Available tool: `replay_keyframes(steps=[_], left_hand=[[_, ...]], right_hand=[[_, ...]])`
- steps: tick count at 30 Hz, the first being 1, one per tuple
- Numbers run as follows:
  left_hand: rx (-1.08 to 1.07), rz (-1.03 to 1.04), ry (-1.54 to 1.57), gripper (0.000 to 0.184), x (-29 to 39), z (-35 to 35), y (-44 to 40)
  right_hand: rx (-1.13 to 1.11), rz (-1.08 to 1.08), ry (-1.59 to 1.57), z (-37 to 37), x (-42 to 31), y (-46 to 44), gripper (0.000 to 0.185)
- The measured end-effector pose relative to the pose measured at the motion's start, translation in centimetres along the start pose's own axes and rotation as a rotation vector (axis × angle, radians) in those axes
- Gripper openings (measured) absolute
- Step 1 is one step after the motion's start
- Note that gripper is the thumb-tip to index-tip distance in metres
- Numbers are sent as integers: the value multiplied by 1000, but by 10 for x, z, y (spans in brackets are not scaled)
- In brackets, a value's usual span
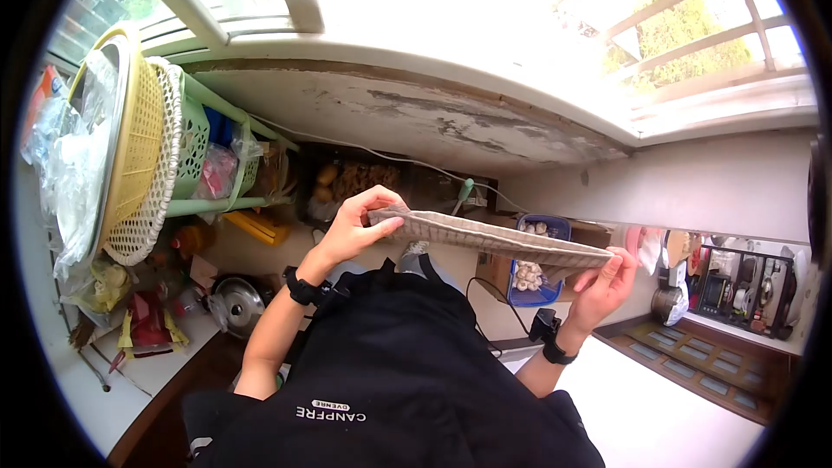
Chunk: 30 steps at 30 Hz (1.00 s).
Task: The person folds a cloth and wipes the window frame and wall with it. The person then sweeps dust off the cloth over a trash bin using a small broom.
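A folded grey-brown cloth (498,237) with a ribbed or striped pattern is stretched between my two hands, in front of the dark apron. My left hand (357,224) pinches its left end, thumb on the near side. At the other end, my right hand (601,286) grips the corner between thumb and fingers. The cloth slopes slightly down to the right and is seen mostly along its edge. Below it, a blue basket (536,300) holding garlic bulbs (526,274) is partly covered from view.
A green rack (192,152) with yellow and white baskets (139,156) and plastic bags stands at the left. A metal pot lid (236,303) lies below it. Potatoes (325,178) sit under the window ledge. A black rack (745,286) with small items is at the right.
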<state>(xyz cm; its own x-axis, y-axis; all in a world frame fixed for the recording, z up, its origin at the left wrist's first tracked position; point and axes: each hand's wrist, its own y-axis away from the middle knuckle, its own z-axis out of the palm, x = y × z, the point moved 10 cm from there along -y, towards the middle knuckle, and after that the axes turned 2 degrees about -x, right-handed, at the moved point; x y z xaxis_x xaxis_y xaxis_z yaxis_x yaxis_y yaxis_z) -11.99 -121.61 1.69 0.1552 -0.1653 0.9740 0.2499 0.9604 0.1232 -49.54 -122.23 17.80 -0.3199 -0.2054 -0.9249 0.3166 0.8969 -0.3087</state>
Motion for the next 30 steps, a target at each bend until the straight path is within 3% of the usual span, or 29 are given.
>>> replay_keyframes(steps=[7, 10, 19, 26, 30], left_hand=[[-218, -39, 73, 52, 10, 88, -35], [-260, -48, -91, 45, 8, 117, -49], [25, 156, -341, 22, 5, 127, -65], [56, 308, -458, 15, 22, 112, -48], [28, 314, -484, 23, 26, 97, -31]], right_hand=[[129, 67, -22, -73, 61, -47, 23], [115, 69, -16, -106, 81, -67, 22], [30, 6, -29, -123, 93, -109, 21], [-13, 2, -27, -95, 89, -105, 21], [-45, -28, -45, -73, 76, -97, 21]])
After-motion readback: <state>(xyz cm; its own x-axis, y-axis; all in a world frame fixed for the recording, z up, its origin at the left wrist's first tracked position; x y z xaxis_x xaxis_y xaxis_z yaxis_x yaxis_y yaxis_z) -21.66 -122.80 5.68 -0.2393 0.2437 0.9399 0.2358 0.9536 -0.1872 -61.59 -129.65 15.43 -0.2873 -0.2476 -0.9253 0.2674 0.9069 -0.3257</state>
